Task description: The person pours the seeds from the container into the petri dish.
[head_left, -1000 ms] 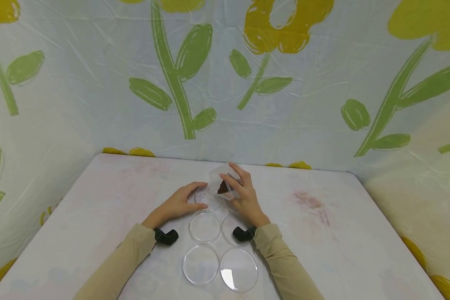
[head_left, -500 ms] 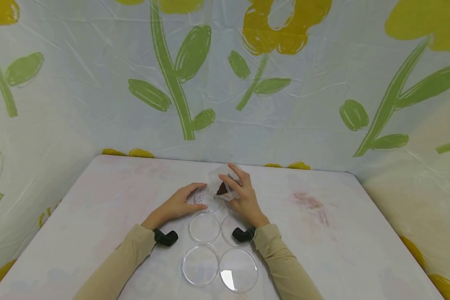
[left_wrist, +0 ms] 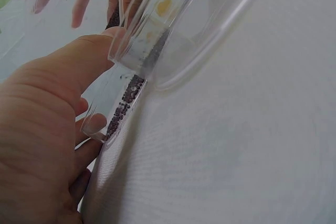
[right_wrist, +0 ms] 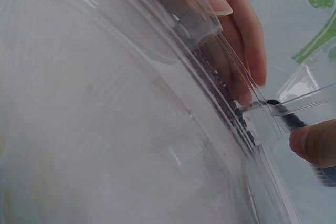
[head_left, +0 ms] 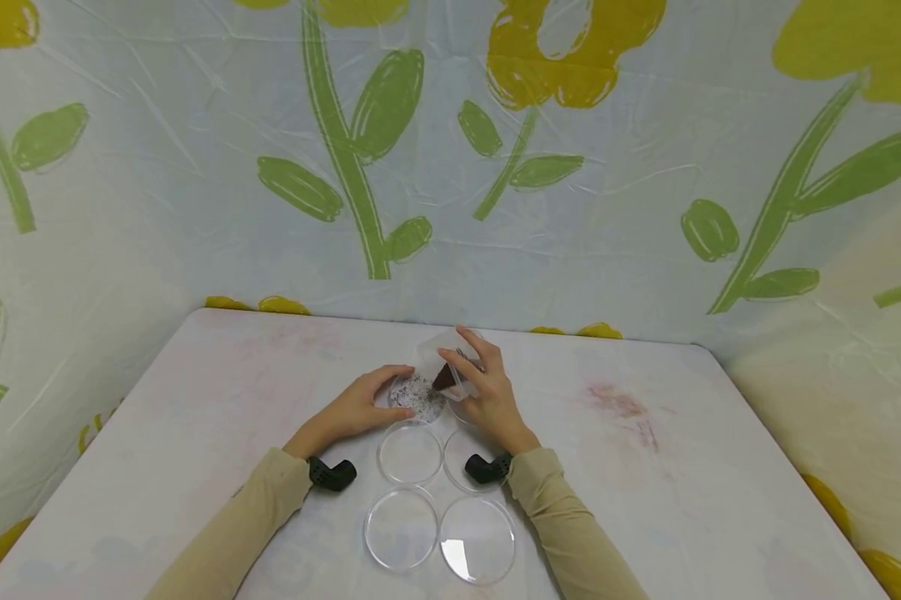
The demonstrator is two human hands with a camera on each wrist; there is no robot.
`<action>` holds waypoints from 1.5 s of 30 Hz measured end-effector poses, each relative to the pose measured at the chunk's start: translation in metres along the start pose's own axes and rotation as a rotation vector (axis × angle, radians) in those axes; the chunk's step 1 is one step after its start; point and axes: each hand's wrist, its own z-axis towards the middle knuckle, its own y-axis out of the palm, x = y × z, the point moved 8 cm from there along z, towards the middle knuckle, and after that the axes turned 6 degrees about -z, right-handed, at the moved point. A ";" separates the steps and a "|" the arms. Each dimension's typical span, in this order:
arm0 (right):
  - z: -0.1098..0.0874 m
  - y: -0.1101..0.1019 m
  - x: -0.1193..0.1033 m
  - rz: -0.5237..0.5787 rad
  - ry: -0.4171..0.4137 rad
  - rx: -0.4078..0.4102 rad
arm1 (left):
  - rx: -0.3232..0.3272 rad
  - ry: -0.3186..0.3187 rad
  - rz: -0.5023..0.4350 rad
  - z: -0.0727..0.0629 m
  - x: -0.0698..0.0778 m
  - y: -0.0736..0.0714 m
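Note:
In the head view, my left hand [head_left: 356, 404] holds a clear petri dish [left_wrist: 107, 98] at the back of the group, thumb on the near side and fingers on the far side. Small dark granules [left_wrist: 126, 100] lie spread over the dish's floor. My right hand [head_left: 491, 396] grips a clear plastic tub [head_left: 437, 343], tilted to the left over this dish. Dark brown grains [head_left: 445, 377] are heaped at the tub's lower edge, and in the right wrist view they fall in a thin stream into the dish. The right thumb [right_wrist: 317, 145] presses against the tub's side.
Nearer the person stand a middle-left dish [head_left: 411, 454], a front-left dish [head_left: 401, 529] and a front-right dish [head_left: 478, 550], all clear. Further dishes are partly hidden under the right hand and wrist. A flowered curtain [head_left: 435, 242] hangs behind the white table [head_left: 645, 500].
Dark granules have begun pouring from the tub, and the held dish has gone from scattered specks to a dense speckled layer. Both hands have stayed almost in place.

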 end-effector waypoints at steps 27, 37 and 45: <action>0.000 0.002 0.002 -0.009 -0.005 -0.007 | 0.007 -0.019 -0.001 0.001 -0.003 -0.001; -0.001 0.002 0.001 -0.016 -0.007 -0.011 | 0.010 -0.014 -0.003 0.000 -0.002 -0.001; -0.002 0.002 0.003 -0.008 0.016 -0.016 | 0.010 -0.023 -0.014 -0.001 -0.002 0.000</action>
